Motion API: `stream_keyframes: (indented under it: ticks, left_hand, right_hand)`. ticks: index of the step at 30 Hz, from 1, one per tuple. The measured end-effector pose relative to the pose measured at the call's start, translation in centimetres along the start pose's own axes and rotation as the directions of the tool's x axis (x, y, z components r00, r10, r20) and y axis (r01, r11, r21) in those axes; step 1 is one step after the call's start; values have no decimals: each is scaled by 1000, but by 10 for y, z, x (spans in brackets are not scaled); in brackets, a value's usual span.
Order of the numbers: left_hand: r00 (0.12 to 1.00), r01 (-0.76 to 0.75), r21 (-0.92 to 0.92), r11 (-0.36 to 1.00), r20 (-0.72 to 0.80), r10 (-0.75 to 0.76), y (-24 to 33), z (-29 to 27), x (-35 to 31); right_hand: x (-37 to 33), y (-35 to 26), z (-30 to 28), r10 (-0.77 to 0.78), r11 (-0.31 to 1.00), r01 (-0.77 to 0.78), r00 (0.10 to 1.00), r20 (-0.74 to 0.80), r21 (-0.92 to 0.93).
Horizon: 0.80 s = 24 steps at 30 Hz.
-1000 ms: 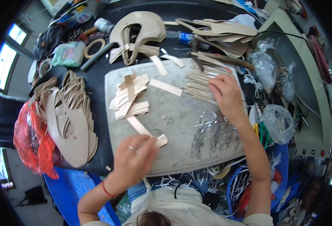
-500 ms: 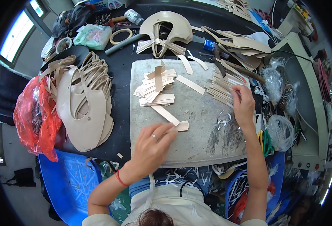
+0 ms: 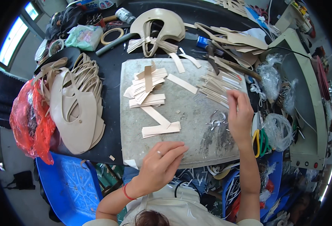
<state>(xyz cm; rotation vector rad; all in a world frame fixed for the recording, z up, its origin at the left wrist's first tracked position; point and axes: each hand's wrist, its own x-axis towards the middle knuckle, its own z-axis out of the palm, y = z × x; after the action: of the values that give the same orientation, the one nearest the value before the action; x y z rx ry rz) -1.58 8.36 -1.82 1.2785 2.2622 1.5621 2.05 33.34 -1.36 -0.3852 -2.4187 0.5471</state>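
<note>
My left hand (image 3: pixel 161 164), a ring on one finger, hovers over the near edge of a worn grey board (image 3: pixel 188 109); its fingers stretch to the right and nothing shows in them. Beyond it lie overlapping flat beige strips (image 3: pixel 161 129), with a fanned stack of beige strips (image 3: pixel 145 84) farther up. My right hand (image 3: pixel 241 116) is at the board's right side, thumb and forefinger bent close together beside a bundle of narrow strips (image 3: pixel 215 88). Whatever its fingers pinch, if anything, is hidden. Small white curled scraps (image 3: pixel 218 121) lie left of its wrist.
Stacked beige bag-shaped panels (image 3: pixel 73 109) lie left, beside a red plastic bag (image 3: pixel 30 118). A curved beige piece (image 3: pixel 162 17) and a hammer (image 3: pixel 211 56) are at the back. Scissors with yellow and green handles (image 3: pixel 262 143) lie right. A blue tub (image 3: pixel 68 188) stands lower left.
My left hand has drawn back toward me from the near strips, uncovering them. My right hand has come slightly nearer along the strip bundle. The whole view has shifted slightly.
</note>
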Motion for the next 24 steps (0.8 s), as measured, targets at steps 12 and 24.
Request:
stream_keyframes:
  ticks: [12, 24]
  left_hand:
    - [857, 438, -624, 648, 71, -511, -1, 5, -9]
    - [913, 319, -430, 845, -101, -396, 15, 2, -23]
  right_hand:
    - [-58, -95, -10, -120, 885, -34, 947, 298, 464]
    - [-75, -101, 0, -6, 673, -230, 949, 316, 703]
